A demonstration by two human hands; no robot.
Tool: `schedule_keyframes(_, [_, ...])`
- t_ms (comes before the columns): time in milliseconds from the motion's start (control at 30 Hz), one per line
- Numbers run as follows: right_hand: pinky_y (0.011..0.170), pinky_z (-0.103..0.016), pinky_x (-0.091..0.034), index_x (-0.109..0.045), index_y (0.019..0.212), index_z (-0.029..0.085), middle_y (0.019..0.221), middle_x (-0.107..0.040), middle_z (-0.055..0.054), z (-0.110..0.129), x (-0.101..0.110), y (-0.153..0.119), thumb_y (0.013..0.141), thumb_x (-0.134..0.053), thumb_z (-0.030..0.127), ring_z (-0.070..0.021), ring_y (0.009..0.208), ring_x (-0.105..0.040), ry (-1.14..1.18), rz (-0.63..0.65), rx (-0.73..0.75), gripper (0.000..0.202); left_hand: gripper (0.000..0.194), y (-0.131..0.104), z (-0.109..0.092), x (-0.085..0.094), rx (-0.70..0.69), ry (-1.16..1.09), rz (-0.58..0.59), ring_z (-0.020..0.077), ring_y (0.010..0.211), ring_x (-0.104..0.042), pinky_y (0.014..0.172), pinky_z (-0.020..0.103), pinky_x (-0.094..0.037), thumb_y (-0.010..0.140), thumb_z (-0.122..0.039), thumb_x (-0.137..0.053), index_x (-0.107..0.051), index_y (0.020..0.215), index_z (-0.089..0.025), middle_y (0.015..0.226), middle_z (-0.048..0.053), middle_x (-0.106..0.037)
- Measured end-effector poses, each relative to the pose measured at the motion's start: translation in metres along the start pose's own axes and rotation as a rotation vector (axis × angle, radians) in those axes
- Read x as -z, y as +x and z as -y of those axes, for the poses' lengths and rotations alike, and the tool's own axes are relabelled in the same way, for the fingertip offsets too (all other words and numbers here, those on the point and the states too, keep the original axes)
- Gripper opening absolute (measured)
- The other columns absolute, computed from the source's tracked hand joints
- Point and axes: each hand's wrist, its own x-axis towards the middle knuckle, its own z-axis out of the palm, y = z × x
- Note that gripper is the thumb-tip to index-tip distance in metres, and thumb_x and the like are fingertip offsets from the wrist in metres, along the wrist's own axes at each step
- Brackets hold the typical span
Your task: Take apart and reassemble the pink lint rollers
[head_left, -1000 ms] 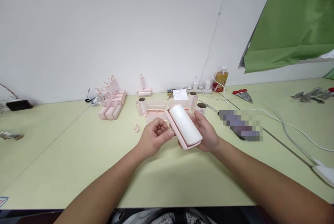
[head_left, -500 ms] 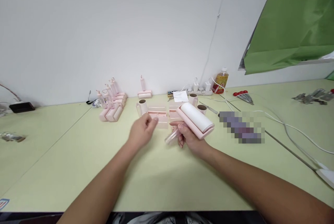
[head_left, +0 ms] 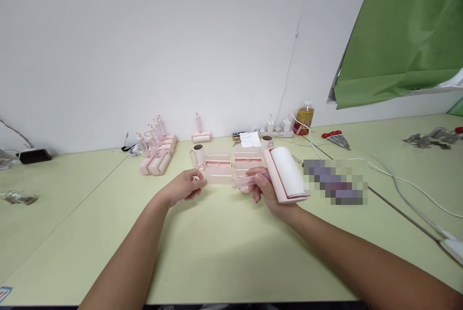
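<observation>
While the white wall (head_left: 144, 35) rose behind our long, pale yellow-green table (head_left: 217, 262), a green sheet (head_left: 405, 35) hung at upper right. We had a cluster of pink plastic rollers with upright clear handles (head_left: 159, 161) near the wall, left of centre. Our right hand (head_left: 268, 193) gripped the clear tubular handle (head_left: 246, 182) of a pink plastic roller with a thick white roll (head_left: 288, 172), raised right of centre, its handle pointing left. Beyond our hands lay open pink rectangular cases (head_left: 218, 172). Our left hand (head_left: 183, 187) had curled fingers beside a small pale loop (head_left: 196, 178); we could not tell whether they gripped it.
</observation>
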Motion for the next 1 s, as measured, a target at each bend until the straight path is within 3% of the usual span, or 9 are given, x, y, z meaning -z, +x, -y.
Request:
schedule_keyframes(67, [0.036,-0.023,-0.043,-0.063,0.095,0.019,0.063,-0.063,0.000,0.002,-0.002,-0.003,0.080,-0.058,0.057,-0.0098,0.039,-0.050,0.003,0.022,0.018,0.042,0.035,-0.005,-0.010,-0.015,-0.171,-0.296,0.125,0.0073,0.046,-0.047,0.044,0.020,-0.031,0.078,-0.049,-0.063,-0.044,0.084,-0.020,0.071,-0.002,-0.059])
schedule_keyframes(133, [0.037,-0.023,-0.043,-0.063,0.094,0.019,0.063,-0.063,-0.001,0.005,-0.004,-0.005,0.079,-0.060,0.057,-0.0103,0.040,-0.052,0.017,0.026,0.040,0.041,0.035,-0.008,-0.016,-0.031,-0.263,-0.442,0.222,0.0064,0.046,-0.049,0.043,0.018,-0.032,0.079,-0.046,-0.065,-0.043,0.086,-0.020,0.070,-0.002,-0.060])
schedule_keyframes(267, [0.039,-0.024,-0.043,-0.064,0.094,0.019,0.063,-0.062,-0.001,0.010,-0.005,-0.007,0.081,-0.060,0.053,-0.0111,0.042,-0.053,0.046,0.008,0.068,0.037,0.037,-0.006,-0.016,-0.052,-0.262,-0.595,0.358,0.0095,0.051,-0.060,0.044,0.017,-0.036,0.079,-0.046,-0.067,-0.042,0.087,-0.019,0.072,0.000,-0.064])
schedule_keyframes(433, [0.038,-0.024,-0.042,-0.063,0.093,0.020,0.064,-0.062,0.000,0.010,-0.004,-0.006,0.081,-0.059,0.053,-0.0106,0.041,-0.052,0.084,0.005,0.029,0.036,0.038,-0.003,-0.015,-0.057,-0.275,-0.740,0.401,0.0120,0.056,-0.065,0.048,0.019,-0.043,0.078,-0.045,-0.069,-0.043,0.088,-0.019,0.076,0.001,-0.065])
schedule_keyframes(567, [0.038,-0.023,-0.042,-0.061,0.093,0.020,0.063,-0.059,0.002,0.010,-0.003,-0.005,0.080,-0.061,0.052,-0.0100,0.042,-0.052,0.138,0.052,-0.029,0.034,0.040,-0.004,-0.016,-0.060,-0.306,-0.714,0.356,0.0112,0.053,-0.062,0.049,0.021,-0.044,0.077,-0.047,-0.069,-0.043,0.087,-0.020,0.074,0.000,-0.065])
schedule_keyframes(733, [0.041,-0.022,-0.041,-0.061,0.087,0.018,0.062,-0.055,0.002,0.015,-0.001,-0.009,0.081,-0.063,0.046,-0.0106,0.048,-0.051,0.176,0.276,-0.068,0.028,0.042,-0.009,-0.020,-0.065,-0.320,-0.484,0.398,0.0099,0.051,-0.058,0.051,0.022,-0.041,0.083,-0.055,-0.057,-0.050,0.099,-0.017,0.071,0.001,-0.063])
schedule_keyframes(833, [0.040,-0.021,-0.037,-0.062,0.085,0.018,0.058,-0.054,0.003,0.017,0.001,-0.011,0.083,-0.061,0.041,-0.0097,0.046,-0.048,0.133,0.307,-0.090,0.024,0.045,-0.014,-0.022,-0.068,-0.327,-0.365,0.461,0.0101,0.054,-0.055,0.054,0.023,-0.040,0.088,-0.059,-0.045,-0.054,0.084,-0.015,0.067,0.002,-0.059])
schedule_keyframes(1000, [0.038,-0.020,-0.031,-0.062,0.083,0.018,0.051,-0.052,0.004,0.013,0.001,-0.015,0.081,-0.062,0.037,-0.0088,0.041,-0.044,0.172,0.298,-0.128,0.020,0.047,-0.017,-0.022,-0.072,-0.370,-0.351,0.465,0.0101,0.051,-0.046,0.055,0.024,-0.037,0.087,-0.059,-0.046,-0.051,0.070,-0.016,0.054,-0.002,-0.049])
